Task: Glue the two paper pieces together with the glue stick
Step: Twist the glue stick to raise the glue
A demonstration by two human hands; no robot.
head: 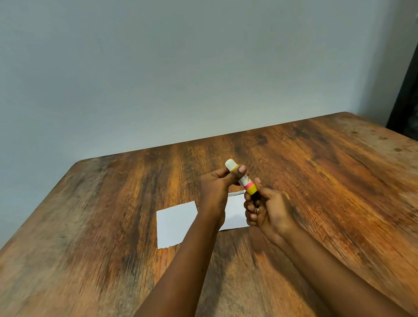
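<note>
Head view: the wooden tabletop (82, 253) runs back to a pale wall (138, 61), its far edge and rounded far corners in sight, bare wood wide open left and right of two white paper pieces (176, 224) lying flat side by side at centre, the right one partly hidden behind the hands. Both forearms reach in from below and meet above the papers. The glue stick (243, 180) is held tilted in the air, white end up and away: left hand (217, 189) pinched around its upper part, right hand (267, 210) closed on its yellow base.

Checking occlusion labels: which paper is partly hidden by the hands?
The right paper. The left hand and right hand, both holding the glue stick, cover parts of it; the left paper shows almost whole.
</note>
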